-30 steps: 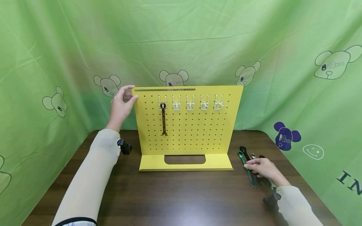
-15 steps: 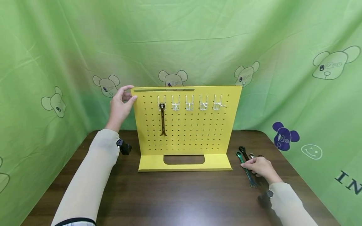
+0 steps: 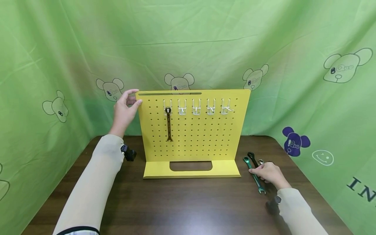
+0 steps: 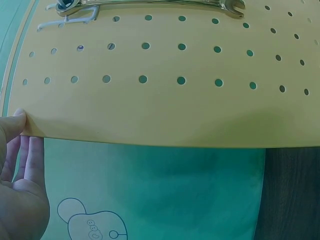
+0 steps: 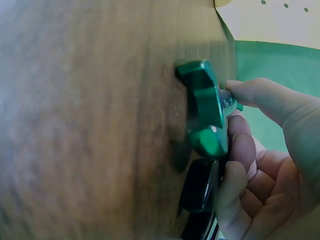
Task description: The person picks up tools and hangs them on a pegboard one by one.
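Observation:
My left hand (image 3: pixel 124 112) holds the upper left corner of a yellow pegboard (image 3: pixel 194 137), its thumb on the front and its fingers behind. A dark shiny wrench (image 3: pixel 168 125) hangs by its ring end from the leftmost white hook; the left wrist view shows its open end (image 4: pixel 233 6). At the right of the table, my right hand (image 3: pixel 271 173) pinches a green wrench (image 5: pixel 205 102) between thumb and fingers. The right wrist view has its open end towards the camera. Beside it lie a black wrench (image 3: pixel 251 156) and a silver one (image 3: pixel 260 161), partly hidden by the hand.
Several white wire hooks (image 3: pixel 196 107) stand in a row along the board's upper part. The board's yellow base (image 3: pixel 158 169) rests on a dark wooden table (image 3: pixel 176 205). A green printed cloth (image 3: pixel 188 39) hangs behind and at both sides.
My right hand has shifted slightly left, and the green wrench has moved a little left with it, apart from the others. The left hand keeps its hold on the pegboard.

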`<state>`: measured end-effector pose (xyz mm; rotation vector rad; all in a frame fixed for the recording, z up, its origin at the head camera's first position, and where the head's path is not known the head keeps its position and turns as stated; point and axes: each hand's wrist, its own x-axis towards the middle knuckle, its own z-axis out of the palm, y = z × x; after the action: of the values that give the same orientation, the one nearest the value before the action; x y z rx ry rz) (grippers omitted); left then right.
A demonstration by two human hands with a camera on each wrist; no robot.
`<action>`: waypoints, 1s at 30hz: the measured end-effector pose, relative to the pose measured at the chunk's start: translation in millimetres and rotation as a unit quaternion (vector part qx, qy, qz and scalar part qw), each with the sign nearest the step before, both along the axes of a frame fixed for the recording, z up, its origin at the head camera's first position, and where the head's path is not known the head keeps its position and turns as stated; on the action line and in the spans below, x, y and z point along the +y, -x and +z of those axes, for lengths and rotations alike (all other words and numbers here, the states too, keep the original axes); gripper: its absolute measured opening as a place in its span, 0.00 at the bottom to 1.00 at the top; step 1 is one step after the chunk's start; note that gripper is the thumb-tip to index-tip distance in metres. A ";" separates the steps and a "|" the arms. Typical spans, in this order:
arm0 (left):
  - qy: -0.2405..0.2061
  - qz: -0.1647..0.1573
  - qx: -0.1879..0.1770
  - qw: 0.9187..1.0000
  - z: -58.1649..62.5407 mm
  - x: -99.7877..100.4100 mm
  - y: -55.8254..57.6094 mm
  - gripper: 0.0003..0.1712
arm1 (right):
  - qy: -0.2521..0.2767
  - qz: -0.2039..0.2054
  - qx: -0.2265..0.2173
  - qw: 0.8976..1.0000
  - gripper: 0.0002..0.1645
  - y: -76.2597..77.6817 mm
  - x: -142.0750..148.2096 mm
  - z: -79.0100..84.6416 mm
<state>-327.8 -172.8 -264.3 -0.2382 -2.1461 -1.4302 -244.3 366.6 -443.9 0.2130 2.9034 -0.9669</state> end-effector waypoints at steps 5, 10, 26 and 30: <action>-0.006 0.000 0.000 1.000 0.3 -0.3 0.3 0.24 | 0.005 0.008 0.003 1.000 0.22 -2.1 -0.9 2.0; -0.005 -0.002 -0.001 1.000 0.5 -0.4 0.5 0.24 | 0.019 0.011 0.001 1.000 0.21 -3.6 0.2 4.2; -0.004 -0.002 -0.010 1.000 0.5 -0.2 -0.1 0.24 | 0.063 0.014 -0.009 0.998 0.18 -3.7 4.9 0.8; -0.005 -0.002 -0.010 1.000 1.1 0.2 -0.8 0.24 | 0.064 0.017 -0.012 0.998 0.18 -3.7 5.7 1.3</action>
<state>-327.0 -172.6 -263.2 -0.2253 -2.1537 -1.4513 -240.6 372.3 -442.6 0.1653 2.7998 -1.1321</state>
